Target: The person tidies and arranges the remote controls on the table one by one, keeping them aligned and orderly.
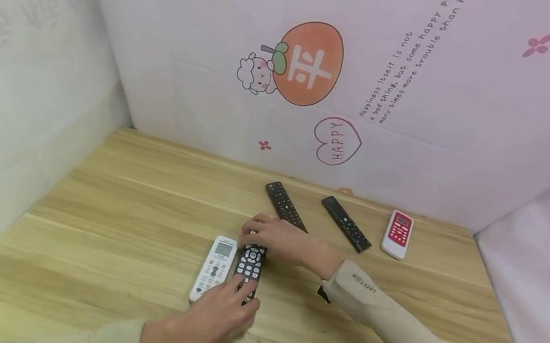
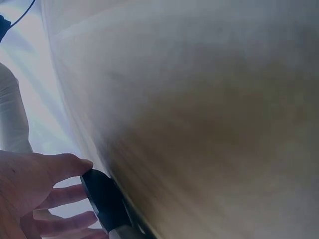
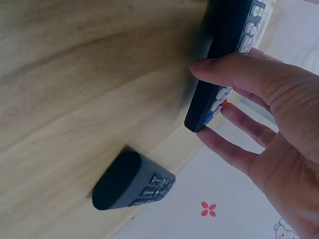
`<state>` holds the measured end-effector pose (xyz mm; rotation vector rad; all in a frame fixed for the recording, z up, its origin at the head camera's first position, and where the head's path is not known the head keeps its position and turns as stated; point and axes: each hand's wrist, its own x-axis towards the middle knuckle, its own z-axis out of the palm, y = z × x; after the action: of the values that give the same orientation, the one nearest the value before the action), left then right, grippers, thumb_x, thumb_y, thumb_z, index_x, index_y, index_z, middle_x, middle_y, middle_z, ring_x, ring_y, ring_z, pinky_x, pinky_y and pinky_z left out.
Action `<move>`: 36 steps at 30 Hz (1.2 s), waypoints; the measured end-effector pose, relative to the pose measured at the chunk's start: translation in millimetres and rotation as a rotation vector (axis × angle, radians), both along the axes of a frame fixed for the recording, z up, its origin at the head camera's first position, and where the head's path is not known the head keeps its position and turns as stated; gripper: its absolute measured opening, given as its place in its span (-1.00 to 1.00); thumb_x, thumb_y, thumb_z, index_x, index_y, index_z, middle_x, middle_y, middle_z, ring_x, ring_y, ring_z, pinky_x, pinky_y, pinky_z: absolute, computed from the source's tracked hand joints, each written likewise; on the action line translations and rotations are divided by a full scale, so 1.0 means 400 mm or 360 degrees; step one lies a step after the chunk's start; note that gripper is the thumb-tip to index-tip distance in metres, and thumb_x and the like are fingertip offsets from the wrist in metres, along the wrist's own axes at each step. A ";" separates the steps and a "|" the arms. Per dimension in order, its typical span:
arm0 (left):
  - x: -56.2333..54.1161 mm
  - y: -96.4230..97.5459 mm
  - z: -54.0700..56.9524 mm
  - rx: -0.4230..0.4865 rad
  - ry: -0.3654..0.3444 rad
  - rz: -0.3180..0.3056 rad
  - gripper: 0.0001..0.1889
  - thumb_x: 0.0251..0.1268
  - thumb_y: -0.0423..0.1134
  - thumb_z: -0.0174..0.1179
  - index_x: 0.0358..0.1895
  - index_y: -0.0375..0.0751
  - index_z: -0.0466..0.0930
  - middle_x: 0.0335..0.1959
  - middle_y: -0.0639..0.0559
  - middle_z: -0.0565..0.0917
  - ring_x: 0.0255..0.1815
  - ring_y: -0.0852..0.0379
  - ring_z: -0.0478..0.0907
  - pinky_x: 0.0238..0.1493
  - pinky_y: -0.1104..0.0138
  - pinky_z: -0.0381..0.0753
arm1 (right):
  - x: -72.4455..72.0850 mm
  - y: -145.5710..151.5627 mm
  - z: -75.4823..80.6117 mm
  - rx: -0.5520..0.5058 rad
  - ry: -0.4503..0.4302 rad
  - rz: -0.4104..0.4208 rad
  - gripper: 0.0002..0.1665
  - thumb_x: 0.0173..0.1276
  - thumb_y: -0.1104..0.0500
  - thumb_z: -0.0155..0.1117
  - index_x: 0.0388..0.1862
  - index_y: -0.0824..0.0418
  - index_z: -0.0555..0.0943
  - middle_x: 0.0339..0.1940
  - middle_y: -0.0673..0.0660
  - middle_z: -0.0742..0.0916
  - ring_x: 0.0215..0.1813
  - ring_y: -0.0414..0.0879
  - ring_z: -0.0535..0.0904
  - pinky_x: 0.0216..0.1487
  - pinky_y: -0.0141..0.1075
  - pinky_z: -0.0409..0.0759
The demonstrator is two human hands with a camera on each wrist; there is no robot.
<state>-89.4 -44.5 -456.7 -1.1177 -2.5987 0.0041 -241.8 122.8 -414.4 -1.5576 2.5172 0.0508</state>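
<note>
A black remote control (image 1: 252, 259) with pale buttons lies lengthwise on the wooden table between both hands. At its near end, the left hand (image 1: 221, 313) grips it; the left wrist view shows thumb and fingers around that dark end of the remote (image 2: 107, 201). The right hand (image 1: 282, 241) holds the far end. In the right wrist view, its thumb presses one side edge of the remote (image 3: 219, 55) and its fingers reach the other. Close along the left side lies a white remote (image 1: 213, 270) with a small screen, its lower end partly behind the left hand.
Toward the back of the table (image 1: 143, 174) lie a black remote (image 1: 283, 202), partly behind the right hand, a second black remote (image 1: 346, 224), and a white remote with a red face (image 1: 398, 234). Printed pink cloth (image 1: 187, 78) rises behind the table, with pale cloth at both sides.
</note>
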 end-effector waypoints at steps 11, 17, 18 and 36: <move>0.012 0.006 0.004 -0.0042 -0.0092 0.0064 -0.76 0.36 -0.02 0.35 -0.03 -0.03 0.72 0.10 -0.05 0.64 0.01 0.04 0.56 -0.18 0.36 0.74 | 0.004 -0.001 -0.013 0.0045 -0.0063 -0.0004 -0.23 0.25 0.44 0.43 0.37 -0.16 0.60 0.46 0.00 0.56 0.53 0.00 0.40 0.49 0.03 0.50; 0.014 0.007 0.005 -0.0036 -0.0148 0.0063 -0.75 0.40 -0.03 0.33 0.02 -0.02 0.71 0.16 -0.07 0.63 0.07 0.02 0.57 -0.20 0.35 0.75 | 0.006 -0.001 -0.004 0.0066 -0.0071 -0.0061 -0.24 0.28 0.44 0.40 0.38 -0.14 0.59 0.44 -0.01 0.58 0.49 -0.01 0.43 0.47 -0.02 0.52; 0.013 0.007 0.004 -0.0048 -0.0131 0.0060 -0.75 0.40 -0.02 0.33 0.02 -0.02 0.71 0.16 -0.07 0.63 0.06 0.02 0.57 -0.21 0.36 0.75 | 0.006 -0.002 0.000 0.0074 -0.0074 -0.0076 -0.25 0.29 0.43 0.40 0.39 -0.14 0.59 0.44 -0.01 0.58 0.48 -0.01 0.44 0.47 -0.02 0.52; -0.005 -0.006 0.020 0.0142 0.0001 0.0013 -0.79 0.45 0.02 0.28 -0.01 0.07 0.68 0.16 -0.03 0.65 0.10 0.03 0.60 0.02 0.21 0.71 | -0.016 0.009 0.029 0.0054 -0.0080 -0.0208 -0.37 0.38 0.35 0.38 0.37 -0.11 0.60 0.43 0.04 0.60 0.46 0.06 0.50 0.45 0.09 0.53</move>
<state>-91.5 -46.8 -448.6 -1.0753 -2.5756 -0.1081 -248.4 126.5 -402.9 -1.3607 2.5582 0.0361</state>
